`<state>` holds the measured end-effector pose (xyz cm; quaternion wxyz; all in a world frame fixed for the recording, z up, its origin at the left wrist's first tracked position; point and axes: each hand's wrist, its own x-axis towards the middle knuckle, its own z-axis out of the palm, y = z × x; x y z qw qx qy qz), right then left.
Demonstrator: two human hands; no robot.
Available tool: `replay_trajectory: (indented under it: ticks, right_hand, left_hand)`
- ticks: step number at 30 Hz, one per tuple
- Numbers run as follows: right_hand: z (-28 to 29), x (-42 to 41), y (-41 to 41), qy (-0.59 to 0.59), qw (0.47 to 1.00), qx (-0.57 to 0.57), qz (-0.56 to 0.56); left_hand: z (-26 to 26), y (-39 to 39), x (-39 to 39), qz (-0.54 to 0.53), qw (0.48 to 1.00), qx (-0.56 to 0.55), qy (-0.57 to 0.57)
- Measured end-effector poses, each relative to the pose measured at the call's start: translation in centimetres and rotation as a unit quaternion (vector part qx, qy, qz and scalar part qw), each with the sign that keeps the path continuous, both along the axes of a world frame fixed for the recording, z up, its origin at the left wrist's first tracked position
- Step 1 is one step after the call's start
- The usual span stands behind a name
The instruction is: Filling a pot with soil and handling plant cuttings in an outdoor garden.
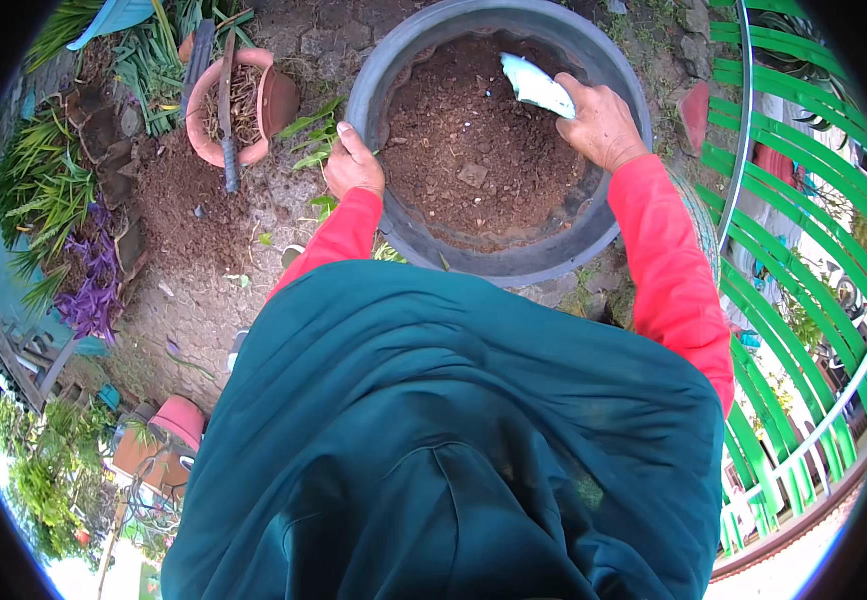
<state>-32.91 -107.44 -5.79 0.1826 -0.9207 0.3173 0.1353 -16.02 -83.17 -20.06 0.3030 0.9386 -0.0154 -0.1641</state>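
Observation:
Before me stands a large round black plastic pot (373,82) with brown soil (448,142) inside. My right hand (600,120) grips a pale, light-blue piece (534,84), perhaps a plastic scoop or shard, and holds it over the soil near the pot's far right side. Whether its tip touches the soil I cannot tell. My left hand (356,163) rests at the pot's left rim, thumb up, its other fingers partly hidden. A flat brown lump (472,175) lies on the soil among small clods.
Left of the pot, a terracotta pot (281,101) holds dry roots, with a long-bladed knife (227,97) lying across it. Loose soil (193,206) is heaped beside it. Purple-leaved plants (92,289) grow at far left. A green slatted fence (793,247) runs along the right.

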Motion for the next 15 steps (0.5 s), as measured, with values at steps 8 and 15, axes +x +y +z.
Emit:
replay_trajectory:
  ticks: [8, 15]
  right_hand:
    - [1.2, 4.8, -1.4, -0.070, 0.991, -0.045, 0.105]
    - [3.4, 5.5, 0.4, 0.005, 0.969, 0.042, 0.243]
  left_hand:
    - [-0.1, -0.4, 0.1, 0.000, 1.000, -0.010, -0.001]
    - [-0.2, 0.5, 0.9, 0.026, 1.000, -0.012, 0.003]
